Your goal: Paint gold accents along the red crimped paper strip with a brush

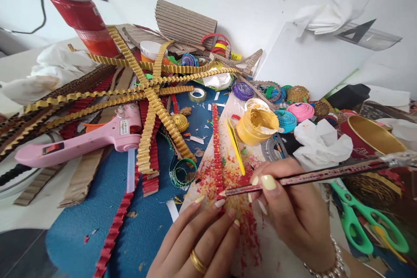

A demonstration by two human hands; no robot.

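Observation:
My right hand [289, 208] pinches a slim, paint-marked dark red and black pencil [312, 176]. Its pale pointed tip meets the lower part of a narrow red corrugated cardboard strip [216, 147]. Fingers stretched out, my left hand [202, 243] rests with its fingertips at the near end of that strip. Beneath lies a paint-stained pale board [250, 230]. Beyond the pencil are yellow tweezers [236, 145] and an open jar of yellow paint [254, 126].
A pink glue gun [84, 141] and several gold corrugated strips [166, 117] spread over the left side. Green scissors [368, 217] lie near my right wrist. Behind stand a stacked red jar [78, 17], a corrugated roll [185, 24] and coloured coils [300, 112]; crumpled tissue [322, 141] sits right.

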